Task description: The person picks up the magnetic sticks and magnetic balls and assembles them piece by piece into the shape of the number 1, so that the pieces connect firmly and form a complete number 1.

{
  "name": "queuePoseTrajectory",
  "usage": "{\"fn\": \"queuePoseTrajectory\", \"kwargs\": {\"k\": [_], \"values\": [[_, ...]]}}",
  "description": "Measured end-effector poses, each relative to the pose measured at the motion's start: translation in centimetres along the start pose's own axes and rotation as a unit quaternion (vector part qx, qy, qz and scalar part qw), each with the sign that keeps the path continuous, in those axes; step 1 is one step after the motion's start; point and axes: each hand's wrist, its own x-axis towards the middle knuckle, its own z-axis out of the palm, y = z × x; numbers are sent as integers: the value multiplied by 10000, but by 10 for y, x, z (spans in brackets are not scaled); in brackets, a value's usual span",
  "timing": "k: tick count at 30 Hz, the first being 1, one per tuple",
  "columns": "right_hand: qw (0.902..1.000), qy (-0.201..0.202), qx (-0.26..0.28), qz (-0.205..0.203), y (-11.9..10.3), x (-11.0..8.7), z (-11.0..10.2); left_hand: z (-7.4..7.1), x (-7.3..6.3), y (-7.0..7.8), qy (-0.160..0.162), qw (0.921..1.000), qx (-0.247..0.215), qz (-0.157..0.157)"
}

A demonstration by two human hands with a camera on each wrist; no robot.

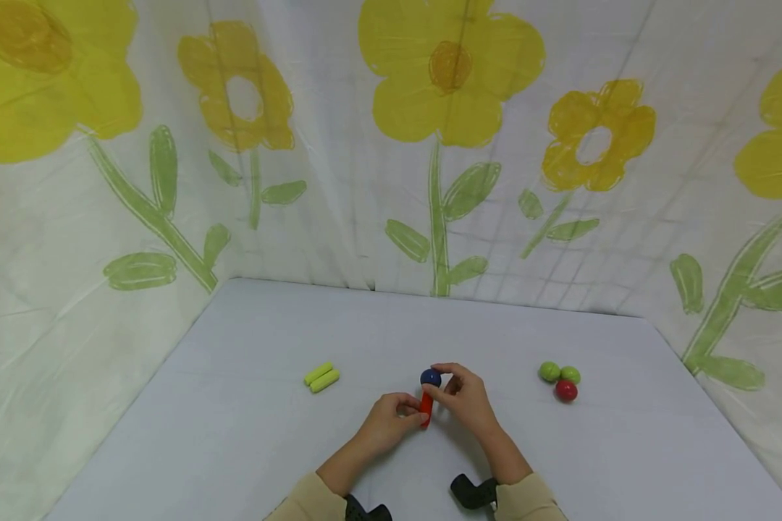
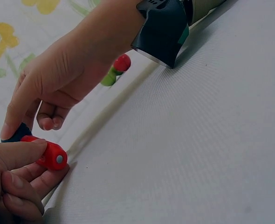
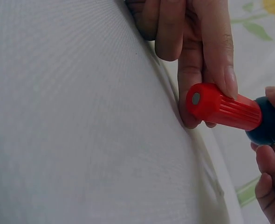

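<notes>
My left hand (image 1: 386, 425) pinches a red ribbed rod (image 1: 426, 407) between thumb and fingers, close over the white table. A round silver-grey spot, like a magnet, shows on the rod's near end in both wrist views. At the rod's far end sits a dark blue ball (image 1: 431, 377), pressed right against it. Thumb and fingertips of my right hand (image 1: 471, 404) pinch this ball from the right. In the right wrist view, the blue ball (image 3: 263, 125) lines up with the red rod (image 3: 235, 111), and no gap shows between them.
Two yellow-green rods (image 1: 322, 377) lie side by side on the table (image 1: 234, 434), left of the hands. To the right, two green balls (image 1: 550, 371) and a red ball (image 1: 565, 391) are grouped together. A flower-printed curtain (image 1: 332, 181) hangs behind the table edge.
</notes>
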Motion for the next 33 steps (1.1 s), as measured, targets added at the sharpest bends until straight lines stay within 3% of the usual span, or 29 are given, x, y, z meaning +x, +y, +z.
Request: {"fn": "queuePoseTrajectory", "kwargs": {"k": [20,28,33], "values": [[10000,3,3,84,1,0,2,-1,1,1,-56,9999,16,-100],[10000,-20,34,-55,4,0,3,0,0,0,-62,9998,22,-184],[9999,-51,44,90,4,0,2,0,1,1,-66,9996,-5,-283]]}}
